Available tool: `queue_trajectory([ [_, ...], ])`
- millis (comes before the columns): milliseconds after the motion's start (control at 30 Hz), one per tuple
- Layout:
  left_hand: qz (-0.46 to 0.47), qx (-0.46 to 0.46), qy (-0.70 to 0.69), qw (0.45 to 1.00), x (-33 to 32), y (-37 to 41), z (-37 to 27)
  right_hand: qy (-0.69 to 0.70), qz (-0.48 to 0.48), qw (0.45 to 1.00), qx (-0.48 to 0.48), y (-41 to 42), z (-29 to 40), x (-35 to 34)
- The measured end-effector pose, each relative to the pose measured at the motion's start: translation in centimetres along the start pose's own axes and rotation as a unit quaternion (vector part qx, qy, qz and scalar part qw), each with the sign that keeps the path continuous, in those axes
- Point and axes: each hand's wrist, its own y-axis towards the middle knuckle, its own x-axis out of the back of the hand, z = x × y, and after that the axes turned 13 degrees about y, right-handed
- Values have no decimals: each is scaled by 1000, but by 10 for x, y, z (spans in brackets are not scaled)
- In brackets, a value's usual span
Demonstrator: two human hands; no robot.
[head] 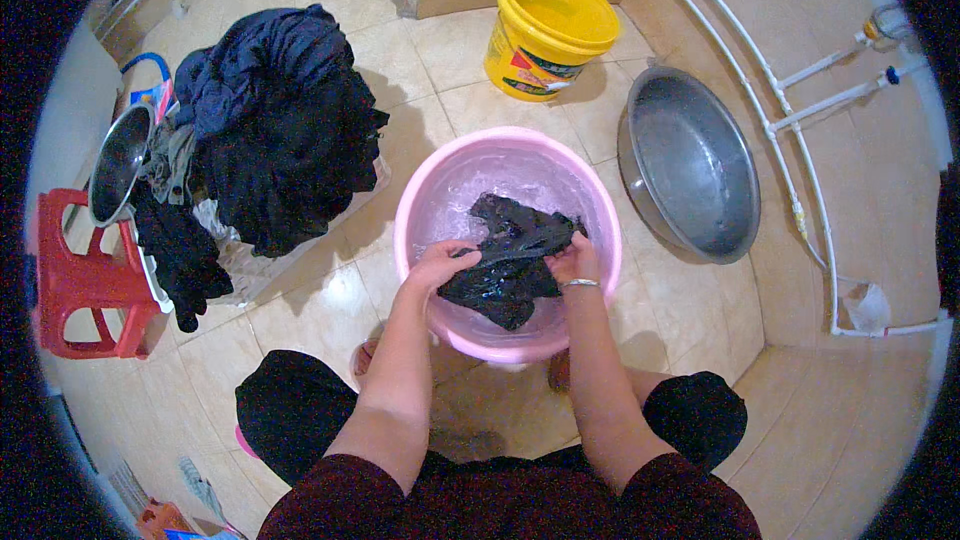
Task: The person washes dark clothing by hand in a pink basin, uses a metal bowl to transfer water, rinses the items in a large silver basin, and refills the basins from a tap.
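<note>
Wet black cloth (517, 240), likely a garment, is stretched between my two hands inside a pink plastic basin (508, 136). Clear water fills the lower part of the basin, and some of the cloth hangs down into it. My left hand (444, 264) pinches the cloth's left edge near the basin's left wall, thumb on top. At the right, my right hand (576, 262) grips the other edge, with a silvery bracelet around the wrist. The lower folds of the cloth shine with wet.
Dark clothes (285, 127) are heaped at the left, beside a metal bowl (120, 165) and a red plastic stool (94, 277). A yellow bucket (517, 52) stands beyond the basin. To the right, a grey metal basin (694, 165) sits near white wall pipes (772, 127).
</note>
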Motion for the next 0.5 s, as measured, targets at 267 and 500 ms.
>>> queue_trajectory([
  [267,73,-71,133,986,6,-39,-41,-45,65,997,6,-34,9,-30],
  [500,110,70,111,985,-17,-60,-33,-352,-82,925,120,-67,16,-10],
])
